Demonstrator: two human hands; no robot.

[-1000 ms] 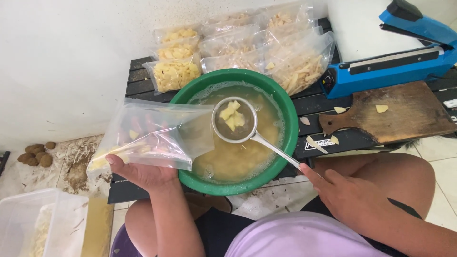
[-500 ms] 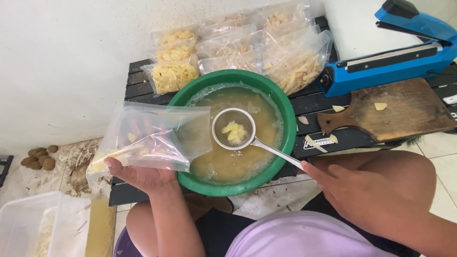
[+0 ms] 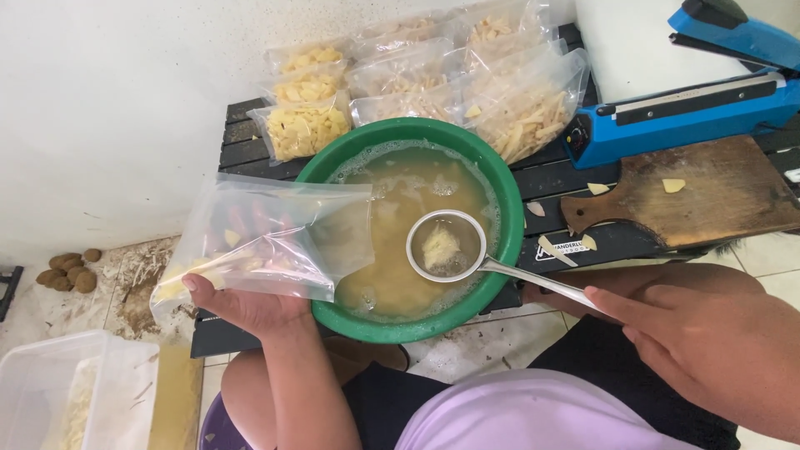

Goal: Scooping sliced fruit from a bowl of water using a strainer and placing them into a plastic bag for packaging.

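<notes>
Seen from the head camera, the left hand is closed on a clear plastic bag, gripping it from below with the thumb at its lower left edge; the bag lies tilted, its mouth toward a green basin and overlapping the basin's left rim, with a few pale yellow pieces gathered in its lower left corner. The right hand is closed on the handle of a metal strainer, fingers wrapped round the handle's end at the right. The strainer's round mesh bowl sits over the middle of the basin, just right of the bag's mouth, with a small clump of pale pieces in it. The basin holds cloudy yellowish liquid with foam along the edge, and it stands on a dark slatted counter. Behind the basin, filled bags of pale cut pieces lie stacked against the white wall. To the right, a blue heat sealer rests on the counter, and in front of it a wooden board carries a few loose slices. At lower left, on the floor, stands a clear tub, and further up small brown lumps lie near the wall. The person's knees and a lilac shirt fill the bottom of the view.
</notes>
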